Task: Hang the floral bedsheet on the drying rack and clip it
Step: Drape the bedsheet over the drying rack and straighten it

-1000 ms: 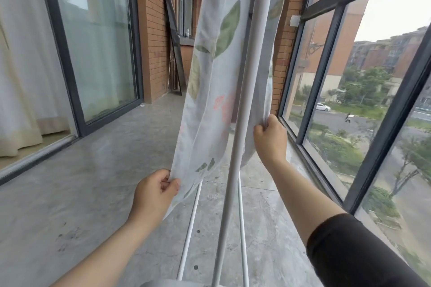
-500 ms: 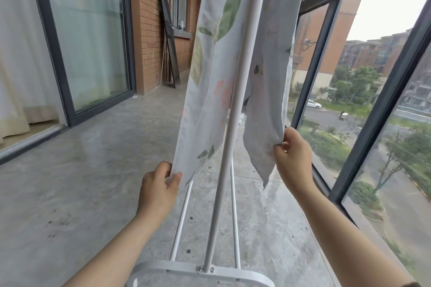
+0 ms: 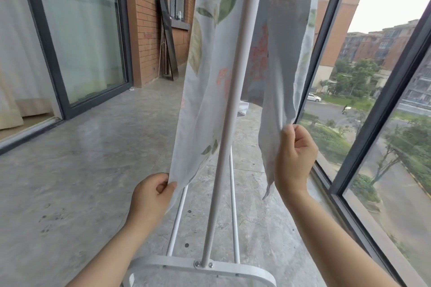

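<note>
The floral bedsheet, pale with green leaves and pink flowers, hangs down on both sides of the white drying rack's upright pole. The rack's top is out of frame. My left hand pinches the lower corner of the left flap, low and left of the pole. My right hand grips the lower edge of the right flap, higher and right of the pole. The rack's white base stands on the floor below my arms. No clip is in view.
Grey concrete balcony floor. Dark-framed sliding glass doors on the left. Tall dark-framed windows close on the right, with a street outside. A brick wall with a dark panel leaning on it at the back.
My right hand has drawn the right flap out to the right, away from the pole. The left hand keeps its pinch on the left corner. The rack's base has come into view.
</note>
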The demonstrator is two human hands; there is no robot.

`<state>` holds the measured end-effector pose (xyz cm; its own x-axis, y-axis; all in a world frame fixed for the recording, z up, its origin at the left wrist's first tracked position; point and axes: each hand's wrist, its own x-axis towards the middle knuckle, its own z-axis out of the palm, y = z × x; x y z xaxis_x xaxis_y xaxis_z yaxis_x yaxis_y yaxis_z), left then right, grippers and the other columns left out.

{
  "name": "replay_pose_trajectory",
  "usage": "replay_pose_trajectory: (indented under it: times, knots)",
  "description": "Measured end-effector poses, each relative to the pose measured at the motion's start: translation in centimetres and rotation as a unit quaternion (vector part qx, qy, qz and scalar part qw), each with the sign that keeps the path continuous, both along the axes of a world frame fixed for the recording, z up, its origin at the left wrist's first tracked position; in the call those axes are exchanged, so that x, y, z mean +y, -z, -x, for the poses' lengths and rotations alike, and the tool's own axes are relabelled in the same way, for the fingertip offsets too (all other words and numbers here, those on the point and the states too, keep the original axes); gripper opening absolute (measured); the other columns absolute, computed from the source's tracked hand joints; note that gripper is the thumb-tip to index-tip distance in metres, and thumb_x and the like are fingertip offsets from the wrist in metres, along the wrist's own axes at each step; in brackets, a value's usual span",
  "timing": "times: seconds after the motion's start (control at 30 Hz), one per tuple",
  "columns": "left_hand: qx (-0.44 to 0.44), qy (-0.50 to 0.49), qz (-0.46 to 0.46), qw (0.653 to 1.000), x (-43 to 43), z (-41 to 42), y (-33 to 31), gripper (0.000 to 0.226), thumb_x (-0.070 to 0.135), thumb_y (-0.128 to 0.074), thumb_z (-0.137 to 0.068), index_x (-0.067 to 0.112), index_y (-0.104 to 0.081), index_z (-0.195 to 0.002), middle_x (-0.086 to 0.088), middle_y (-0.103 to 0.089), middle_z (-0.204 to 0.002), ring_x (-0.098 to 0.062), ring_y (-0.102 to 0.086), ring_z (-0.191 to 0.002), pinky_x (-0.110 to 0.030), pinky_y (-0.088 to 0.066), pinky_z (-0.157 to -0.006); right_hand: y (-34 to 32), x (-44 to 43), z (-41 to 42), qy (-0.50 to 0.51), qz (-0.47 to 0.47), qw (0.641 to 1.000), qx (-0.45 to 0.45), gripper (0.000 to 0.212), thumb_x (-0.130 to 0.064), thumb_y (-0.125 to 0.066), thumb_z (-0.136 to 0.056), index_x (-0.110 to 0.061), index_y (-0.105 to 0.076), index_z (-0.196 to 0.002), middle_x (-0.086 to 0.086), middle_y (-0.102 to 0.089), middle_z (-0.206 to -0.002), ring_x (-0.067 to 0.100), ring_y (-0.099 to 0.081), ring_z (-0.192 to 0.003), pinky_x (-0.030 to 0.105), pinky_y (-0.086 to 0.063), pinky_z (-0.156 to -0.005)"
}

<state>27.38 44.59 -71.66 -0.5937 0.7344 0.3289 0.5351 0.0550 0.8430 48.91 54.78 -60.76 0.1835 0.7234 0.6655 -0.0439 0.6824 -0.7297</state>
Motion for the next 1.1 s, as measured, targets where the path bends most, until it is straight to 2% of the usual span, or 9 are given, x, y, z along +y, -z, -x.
replay_pose_trajectory:
  times: [0.13, 0.3, 0.43, 0.57, 0.63, 0.73, 0.87, 1.0, 1.1]
  knots:
    - [-0.007, -0.003, -0.020, 1.000, -0.1, -0.4, 0.2, 0.022, 0.013, -0.059, -0.092, 0.001, -0.062, -0.074, -0.016, -0.060, -0.066, -0.014, -0.046, -0.056, -0.024, -0.033, -0.052, 0.2, -0.1, 0.0, -0.040, -0.001, 0.993, -0.111, 0.043, -0.029, -0.077, -0.081, 0.000, -0.048, -0.066, -0.003, -0.041, -0.057, 0.006, -0.033, -0.051, 0.016, -0.028, -0.046]
    - [-0.007, -0.024, -0.040, 0.999, 0.1, -0.8, 0.0, 0.020, 0.011, -0.061, -0.090, 0.008, -0.058, -0.070, -0.010, -0.057, -0.059, -0.020, -0.047, -0.052, -0.026, -0.034, -0.051, 1.6, 1.5, -0.7, 0.031, 0.030, 0.984, -0.175, 0.050, -0.016, -0.069, -0.087, -0.008, -0.032, -0.054, -0.008, -0.029, -0.050, 0.010, -0.023, -0.049, 0.024, -0.018, -0.045]
    - [-0.038, -0.033, -0.013, 0.999, -1.6, -2.3, 4.5, 0.019, 0.007, -0.065, -0.085, 0.009, -0.058, -0.068, 0.005, -0.054, -0.053, -0.005, -0.048, -0.048, -0.012, -0.035, -0.046, 6.6, 0.4, -1.4, 0.049, 0.001, 0.969, -0.243, 0.050, -0.014, -0.064, -0.091, -0.024, -0.035, -0.051, -0.009, -0.038, -0.058, 0.010, -0.035, -0.053, 0.020, -0.023, -0.049]
    - [-0.015, -0.028, 0.002, 0.999, -1.3, -2.4, 4.9, 0.033, 0.012, -0.064, -0.088, 0.007, -0.043, -0.062, 0.004, -0.039, -0.051, -0.010, -0.031, -0.047, -0.024, -0.028, -0.048, 8.1, -0.4, -1.7, 0.066, 0.034, 0.961, -0.265, 0.054, -0.018, -0.064, -0.092, -0.017, -0.026, -0.054, -0.004, -0.023, -0.048, 0.012, -0.023, -0.047, 0.030, -0.018, -0.047]
    - [-0.015, -0.035, -0.016, 0.999, -0.6, -2.2, 3.7, 0.031, 0.014, -0.060, -0.091, 0.016, -0.044, -0.064, 0.007, -0.043, -0.053, -0.010, -0.036, -0.048, -0.017, -0.028, -0.045, 8.8, 0.0, -1.4, 0.081, 0.036, 0.958, -0.273, 0.052, -0.020, -0.063, -0.093, -0.012, -0.028, -0.055, 0.004, -0.025, -0.048, 0.019, -0.025, -0.046, 0.036, -0.020, -0.047]
    - [-0.007, -0.037, -0.053, 0.998, 0.2, -1.8, 2.2, 0.017, 0.014, -0.054, -0.094, 0.016, -0.050, -0.078, -0.001, -0.059, -0.068, -0.019, -0.054, -0.061, -0.013, -0.038, -0.051, 9.6, 0.1, -1.3, 0.105, 0.027, 0.952, -0.287, 0.051, -0.016, -0.063, -0.093, -0.014, -0.027, -0.056, -0.006, -0.020, -0.050, 0.012, -0.019, -0.047, 0.027, -0.014, -0.047]
    - [-0.028, 0.004, -0.082, 0.996, 0.6, -0.9, 2.3, 0.014, 0.020, -0.063, -0.089, 0.014, -0.057, -0.078, -0.010, -0.068, -0.076, -0.033, -0.063, -0.071, -0.048, -0.052, -0.066, 11.6, -0.5, -0.7, 0.096, 0.049, 0.950, -0.291, 0.049, -0.018, -0.061, -0.094, -0.014, -0.028, -0.057, -0.008, -0.021, -0.050, 0.010, -0.019, -0.048, 0.026, -0.014, -0.047]
    - [-0.025, 0.007, -0.096, 0.995, 0.1, -1.3, 1.6, 0.038, 0.021, -0.071, -0.085, 0.003, -0.049, -0.059, -0.004, -0.044, -0.049, -0.012, -0.036, -0.048, -0.025, -0.031, -0.050, 13.8, -1.4, -0.6, 0.091, 0.081, 0.951, -0.282, 0.050, -0.024, -0.058, -0.095, -0.014, -0.027, -0.057, -0.007, -0.023, -0.050, 0.012, -0.021, -0.049, 0.031, -0.018, -0.048]
    - [-0.035, 0.011, -0.116, 0.993, -0.3, -1.7, 0.7, 0.040, 0.018, -0.073, -0.082, 0.001, -0.051, -0.053, -0.004, -0.036, -0.047, -0.009, -0.032, -0.049, -0.024, -0.028, -0.051, 15.2, -1.9, -0.8, 0.072, 0.118, 0.954, -0.267, 0.051, -0.028, -0.058, -0.095, -0.011, -0.029, -0.057, -0.001, -0.027, -0.049, 0.017, -0.027, -0.047, 0.037, -0.023, -0.046]
